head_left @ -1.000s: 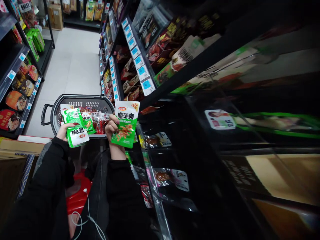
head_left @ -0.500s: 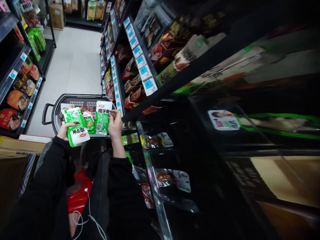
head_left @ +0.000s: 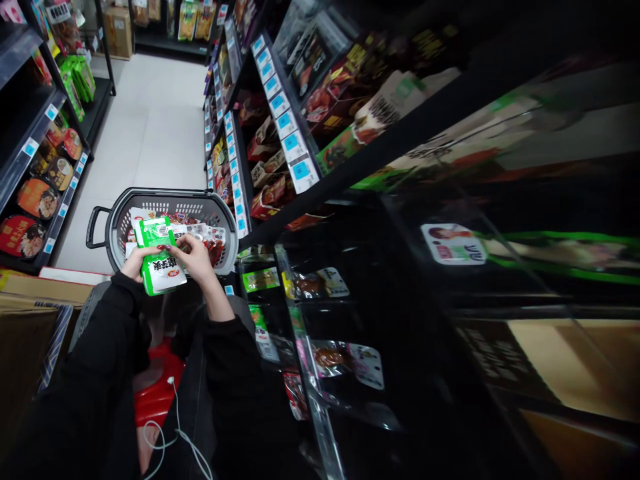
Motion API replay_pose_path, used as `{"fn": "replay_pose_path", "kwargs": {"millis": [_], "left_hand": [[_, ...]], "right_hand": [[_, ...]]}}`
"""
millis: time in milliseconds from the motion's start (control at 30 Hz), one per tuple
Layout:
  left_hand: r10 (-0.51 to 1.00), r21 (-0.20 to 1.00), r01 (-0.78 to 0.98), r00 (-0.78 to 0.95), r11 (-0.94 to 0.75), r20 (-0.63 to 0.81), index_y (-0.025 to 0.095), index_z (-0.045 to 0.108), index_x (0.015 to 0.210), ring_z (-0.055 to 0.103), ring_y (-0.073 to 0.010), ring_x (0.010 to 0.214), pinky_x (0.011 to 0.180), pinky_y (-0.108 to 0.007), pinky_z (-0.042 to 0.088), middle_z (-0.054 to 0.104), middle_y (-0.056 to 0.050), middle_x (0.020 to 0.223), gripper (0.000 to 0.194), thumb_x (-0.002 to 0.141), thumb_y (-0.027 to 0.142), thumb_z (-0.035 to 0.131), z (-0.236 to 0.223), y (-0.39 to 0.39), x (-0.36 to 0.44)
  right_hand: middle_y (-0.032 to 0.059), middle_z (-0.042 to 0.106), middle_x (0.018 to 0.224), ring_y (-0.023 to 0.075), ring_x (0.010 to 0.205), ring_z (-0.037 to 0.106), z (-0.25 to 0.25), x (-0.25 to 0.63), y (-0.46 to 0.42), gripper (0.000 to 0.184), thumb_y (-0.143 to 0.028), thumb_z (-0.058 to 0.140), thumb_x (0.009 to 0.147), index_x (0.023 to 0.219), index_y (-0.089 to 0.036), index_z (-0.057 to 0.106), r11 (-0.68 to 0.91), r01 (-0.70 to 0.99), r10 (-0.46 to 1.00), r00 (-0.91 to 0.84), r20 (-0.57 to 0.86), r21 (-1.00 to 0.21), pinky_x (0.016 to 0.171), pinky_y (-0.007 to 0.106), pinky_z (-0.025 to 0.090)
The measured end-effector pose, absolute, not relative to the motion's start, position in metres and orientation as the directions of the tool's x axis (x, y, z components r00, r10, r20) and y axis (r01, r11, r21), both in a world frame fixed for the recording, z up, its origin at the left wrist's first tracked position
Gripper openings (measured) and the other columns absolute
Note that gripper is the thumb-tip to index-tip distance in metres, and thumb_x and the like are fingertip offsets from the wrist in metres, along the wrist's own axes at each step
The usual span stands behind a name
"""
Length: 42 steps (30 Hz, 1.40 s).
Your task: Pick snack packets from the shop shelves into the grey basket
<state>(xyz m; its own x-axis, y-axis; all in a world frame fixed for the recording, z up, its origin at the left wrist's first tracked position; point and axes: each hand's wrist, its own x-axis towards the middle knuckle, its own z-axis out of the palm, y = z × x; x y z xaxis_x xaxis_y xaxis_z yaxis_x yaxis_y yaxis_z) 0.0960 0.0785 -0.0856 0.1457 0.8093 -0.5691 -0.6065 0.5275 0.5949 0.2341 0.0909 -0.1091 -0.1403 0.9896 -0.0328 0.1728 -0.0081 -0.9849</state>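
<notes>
My left hand [head_left: 133,261] grips a stack of green and white snack packets [head_left: 158,261] just in front of a grey plastic basket [head_left: 120,230]. My right hand [head_left: 194,256] has come beside the left one, with its fingers closed on the right edge of that same stack. Both arms wear black sleeves. The basket holds several red and clear snack packets [head_left: 213,239].
Dark store shelves [head_left: 280,133] with blue price tags and boxed snacks run along the right. Low hooks hold hanging packets [head_left: 320,283]. Another shelf unit [head_left: 40,160] with bowls of noodles stands on the left. A white tiled aisle [head_left: 150,127] stretches ahead. A red stool [head_left: 155,393] sits below me.
My right hand carried a single green packet leftward from near the shelf and joined it to the stack in my left hand. The camera shifted slightly.
</notes>
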Motion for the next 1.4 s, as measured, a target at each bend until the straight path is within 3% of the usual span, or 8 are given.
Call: {"fn": "replay_pose_path", "kwargs": {"millis": [133, 433, 600, 700, 867, 967, 1233, 1400], "left_hand": [[0.809, 0.587, -0.613, 0.153, 0.528, -0.568, 0.006, 0.063, 0.099, 0.068, -0.026, 0.077, 0.087, -0.043, 0.051, 0.071, -0.011, 0.083, 0.036, 0.063, 0.005, 0.059, -0.087, 0.079, 0.096], [0.775, 0.516, -0.655, 0.174, 0.552, -0.608, 0.004, 0.059, 0.11, 0.068, -0.0266, 0.082, 0.072, -0.037, 0.055, 0.07, -0.014, 0.092, 0.038, 0.075, 0.013, 0.051, -0.084, 0.08, 0.085], [0.774, 0.513, -0.654, 0.183, 0.556, -0.606, 0.003, 0.058, 0.114, 0.068, -0.0261, 0.079, 0.072, -0.037, 0.055, 0.07, -0.014, 0.091, 0.042, 0.073, 0.014, 0.052, -0.082, 0.079, 0.085], [0.784, 0.522, -0.658, 0.174, 0.543, -0.596, 0.004, 0.057, 0.116, 0.068, -0.0258, 0.08, 0.075, -0.038, 0.054, 0.07, -0.013, 0.092, 0.044, 0.073, 0.014, 0.052, -0.082, 0.079, 0.085], [0.777, 0.525, -0.635, 0.2, 0.567, -0.597, 0.004, 0.06, 0.111, 0.068, -0.0269, 0.08, 0.08, -0.041, 0.053, 0.07, -0.014, 0.087, 0.039, 0.074, 0.015, 0.052, -0.085, 0.079, 0.084], [0.78, 0.516, -0.634, 0.238, 0.576, -0.579, 0.005, 0.063, 0.104, 0.068, -0.0269, 0.081, 0.081, -0.042, 0.053, 0.07, -0.014, 0.086, 0.034, 0.074, 0.015, 0.053, -0.087, 0.079, 0.083], [0.795, 0.517, -0.648, 0.243, 0.56, -0.556, 0.006, 0.064, 0.099, 0.067, -0.0274, 0.083, 0.083, -0.043, 0.052, 0.071, -0.013, 0.087, 0.029, 0.073, 0.014, 0.054, -0.087, 0.078, 0.082], [0.808, 0.545, -0.651, 0.189, 0.528, -0.558, 0.004, 0.06, 0.11, 0.067, -0.027, 0.086, 0.086, -0.042, 0.051, 0.07, -0.013, 0.09, 0.038, 0.074, 0.012, 0.051, -0.086, 0.08, 0.082]], "right_hand": [[-0.003, 0.047, 0.061, 0.0096, 0.056, 0.042, -0.111, 0.241, 0.093, 0.031, -0.046, 0.061, 0.07, 0.069, -0.018, 0.047, -0.011, 0.08, 0.984, -0.179, -0.026, -0.997, 0.052, 0.022, 0.032], [-0.0034, 0.054, 0.067, 0.0118, 0.059, 0.051, -0.109, 0.295, 0.099, 0.037, -0.036, 0.061, 0.066, 0.098, -0.021, 0.049, -0.069, -0.201, 0.988, 0.122, -0.095, -0.977, 0.055, 0.024, 0.04], [0.0056, 0.062, 0.082, 0.0183, 0.078, 0.059, -0.095, 0.315, 0.09, 0.019, -0.035, 0.053, 0.065, 0.076, -0.019, 0.052, -0.148, -0.524, 0.988, -0.047, -0.145, -0.839, 0.057, 0.027, 0.044], [0.0017, 0.055, 0.068, 0.0141, 0.065, 0.053, -0.092, 0.316, 0.087, 0.022, -0.035, 0.059, 0.063, 0.069, -0.02, 0.044, -0.088, -0.601, 0.991, 0.028, -0.131, -0.794, 0.049, 0.023, 0.036], [-0.0071, 0.014, 0.049, 0.0088, 0.042, 0.013, -0.093, 0.301, 0.089, 0.044, -0.049, 0.054, 0.073, 0.063, -0.022, 0.021, -0.028, -0.604, 1.0, -0.023, -0.018, -0.796, 0.042, 0.023, 0.02], [-0.0071, 0.005, 0.049, 0.0094, 0.042, 0.006, -0.097, 0.291, 0.09, 0.052, -0.054, 0.045, 0.079, 0.064, -0.02, 0.008, -0.014, -0.595, 0.999, -0.032, 0.006, -0.804, 0.04, 0.024, 0.016], [-0.0071, 0.013, 0.044, 0.009, 0.039, 0.014, -0.092, 0.285, 0.089, 0.055, -0.068, 0.046, 0.071, 0.058, -0.023, 0.018, -0.094, -0.481, 0.987, -0.16, -0.018, -0.872, 0.038, 0.026, 0.022], [-0.007, 0.019, 0.047, 0.0069, 0.042, 0.016, -0.099, 0.29, 0.093, 0.049, -0.062, 0.054, 0.071, 0.059, -0.021, 0.03, -0.051, -0.203, 0.993, 0.091, -0.071, -0.978, 0.042, 0.024, 0.017]]}}
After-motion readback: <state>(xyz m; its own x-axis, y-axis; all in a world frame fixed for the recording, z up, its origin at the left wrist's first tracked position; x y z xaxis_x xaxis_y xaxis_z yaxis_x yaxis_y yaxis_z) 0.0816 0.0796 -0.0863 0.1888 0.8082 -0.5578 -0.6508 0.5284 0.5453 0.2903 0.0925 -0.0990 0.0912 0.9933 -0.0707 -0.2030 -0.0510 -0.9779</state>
